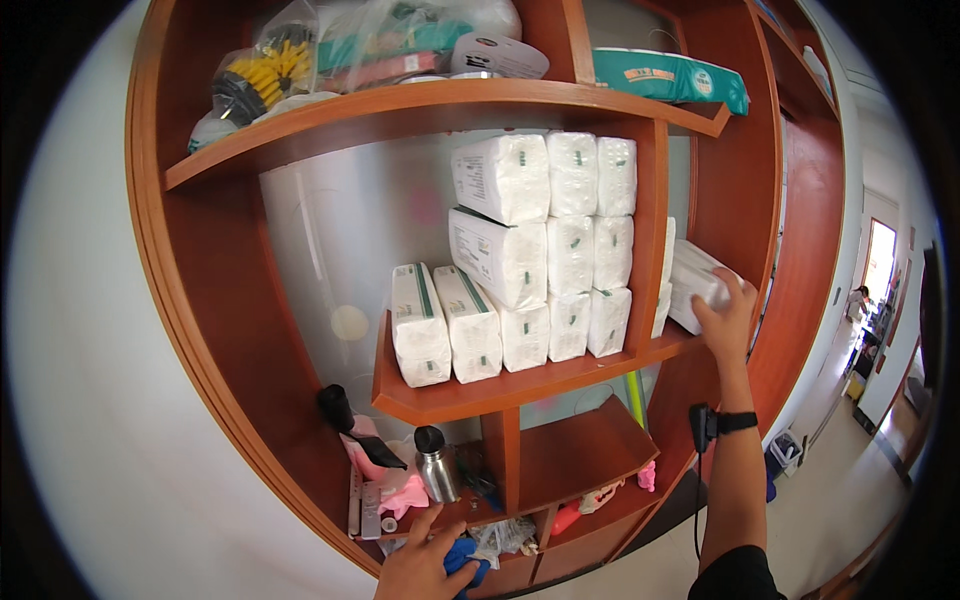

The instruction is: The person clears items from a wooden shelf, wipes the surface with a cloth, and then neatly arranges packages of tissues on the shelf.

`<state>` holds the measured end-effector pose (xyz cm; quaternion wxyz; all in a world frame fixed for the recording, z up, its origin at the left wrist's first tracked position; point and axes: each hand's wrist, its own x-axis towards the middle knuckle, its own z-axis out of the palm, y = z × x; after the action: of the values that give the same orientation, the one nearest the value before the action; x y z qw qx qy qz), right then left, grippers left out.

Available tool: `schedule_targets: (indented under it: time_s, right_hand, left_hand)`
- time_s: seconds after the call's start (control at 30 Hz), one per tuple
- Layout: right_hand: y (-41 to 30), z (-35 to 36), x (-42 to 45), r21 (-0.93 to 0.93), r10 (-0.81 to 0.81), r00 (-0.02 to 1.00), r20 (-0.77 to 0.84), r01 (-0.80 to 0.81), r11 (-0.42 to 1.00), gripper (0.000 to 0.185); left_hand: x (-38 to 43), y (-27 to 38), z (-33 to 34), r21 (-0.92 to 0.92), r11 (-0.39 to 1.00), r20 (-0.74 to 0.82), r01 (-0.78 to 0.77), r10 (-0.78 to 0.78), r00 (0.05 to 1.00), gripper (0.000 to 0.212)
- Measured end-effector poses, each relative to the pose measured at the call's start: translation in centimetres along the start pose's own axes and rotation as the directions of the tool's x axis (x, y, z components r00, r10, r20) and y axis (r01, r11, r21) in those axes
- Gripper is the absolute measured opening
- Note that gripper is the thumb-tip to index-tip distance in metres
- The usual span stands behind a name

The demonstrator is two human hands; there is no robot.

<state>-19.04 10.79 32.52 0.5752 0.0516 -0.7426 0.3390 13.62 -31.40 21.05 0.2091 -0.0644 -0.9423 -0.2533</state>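
My right hand [729, 307] grips a white plastic-wrapped tissue pack [688, 281] in the narrow compartment on the right. The pack sits tilted near the shelf board, beside other white packs [663, 300] partly hidden by the upright divider [646, 247]. Left of this divider, several matching packs [525, 255] with green marks are stacked on the middle shelf [465, 397], three high at its right part and one high at the left. Low in view, my left hand [421, 561] has a crumpled blue cloth [463, 556] against its palm, fingers spread.
A steel bottle [436, 469] with a black cap stands on the lower shelf near pink items [405, 495]. Bagged goods [352, 45] and a teal package [667, 75] fill the upper shelf. A smaller shelf board [585, 450] juts out below. Rightward, a person [856, 304] is far off.
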Motion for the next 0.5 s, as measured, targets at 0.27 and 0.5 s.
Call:
schedule_targets:
  time_s: [0.27, 0.5]
  right_hand:
    - [-3.3, -13.3, -4.7, 0.106, -0.010, 0.935, -0.356, 0.051, 0.993, 0.066]
    - [-21.5, -12.0, -10.6, 0.486, -0.155, 0.982, -0.108, 0.189, 0.853, 0.091]
  left_hand:
    - [0.2, -0.8, -1.9, 0.036, 0.988, 0.228, 0.148, -0.153, 0.962, 0.071]
    - [2.0, 1.2, -6.6, -0.072, 0.982, -0.215, -0.176, 0.157, 0.964, 0.066]
